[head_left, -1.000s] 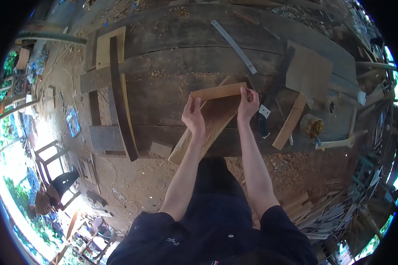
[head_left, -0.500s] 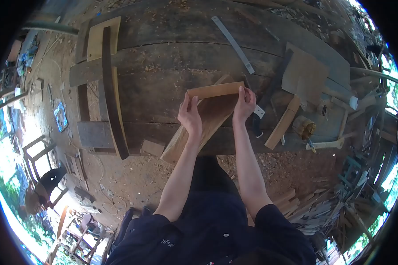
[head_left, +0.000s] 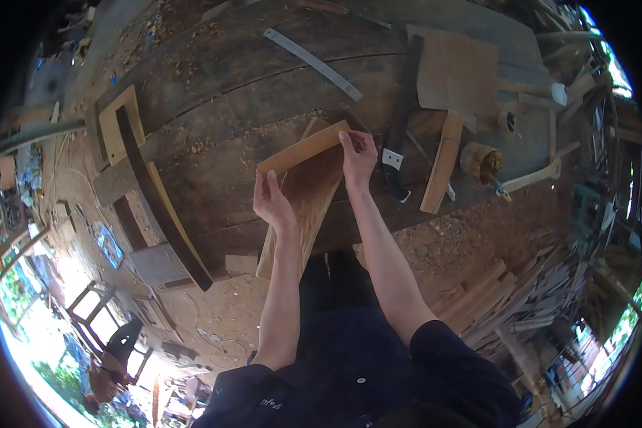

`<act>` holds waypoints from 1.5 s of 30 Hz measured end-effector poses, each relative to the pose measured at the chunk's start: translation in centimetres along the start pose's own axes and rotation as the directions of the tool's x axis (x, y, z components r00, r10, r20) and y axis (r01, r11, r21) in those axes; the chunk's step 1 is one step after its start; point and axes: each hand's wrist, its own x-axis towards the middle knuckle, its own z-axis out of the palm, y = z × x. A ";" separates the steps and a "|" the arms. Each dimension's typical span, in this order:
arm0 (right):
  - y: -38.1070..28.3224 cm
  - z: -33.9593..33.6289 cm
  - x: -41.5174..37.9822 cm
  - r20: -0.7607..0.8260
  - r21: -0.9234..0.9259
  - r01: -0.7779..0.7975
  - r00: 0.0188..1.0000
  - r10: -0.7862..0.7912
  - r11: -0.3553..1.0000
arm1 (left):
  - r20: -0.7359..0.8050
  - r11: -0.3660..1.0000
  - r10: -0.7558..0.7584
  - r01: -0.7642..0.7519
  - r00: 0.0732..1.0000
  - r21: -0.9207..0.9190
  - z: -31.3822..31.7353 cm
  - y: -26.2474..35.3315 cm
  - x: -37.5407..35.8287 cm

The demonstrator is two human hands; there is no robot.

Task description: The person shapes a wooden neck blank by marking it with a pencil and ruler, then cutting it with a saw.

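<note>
A thin flat strip of light brown wood (head_left: pixel 305 145) spans between my hands, tilted up toward the right. My left hand (head_left: pixel 274 203) pinches its left end. At its right end, my right hand (head_left: pixel 359 153) grips the strip with fingers curled. Under the strip lies a wide wooden board (head_left: pixel 308 207) with visible grain, slanting over the workbench's near edge. A saw with a black handle (head_left: pixel 395 180) lies right of my right hand.
The workbench (head_left: pixel 228 107) carries a metal ruler (head_left: pixel 314 64), brown cardboard (head_left: pixel 458 75), a wood block (head_left: pixel 444 162), a tin (head_left: pixel 481 162) and a long curved dark strip (head_left: pixel 157 203). Wood scraps (head_left: pixel 521 292) lie on the ground at right. Part of a person (head_left: pixel 110 371) shows at lower left.
The view has turned, so the bench appears rotated and shifted left. The strip, still between both hands, now slopes more steeply up to the right.
</note>
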 end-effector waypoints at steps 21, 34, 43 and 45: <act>0.3 -1.5 1.0 0.064 -0.232 -0.057 0.995 0.074 0.971 | 0.676 0.051 0.219 -0.700 0.704 0.712 10.1 3.4 1.7; 2.0 -8.5 -3.0 -0.004 -0.326 -0.152 0.987 0.159 0.933 | 0.750 -0.137 0.352 -0.762 0.560 0.633 8.4 -1.0 -4.1; 3.0 -10.4 -0.9 0.121 -0.271 -0.140 0.977 0.178 0.952 | 0.715 -0.035 0.325 -0.748 0.619 0.663 8.3 -1.7 -6.4; 2.7 -10.2 0.2 0.209 -0.174 -0.213 0.946 0.247 0.961 | 0.693 0.024 0.307 -0.733 0.652 0.679 8.9 -1.4 -6.5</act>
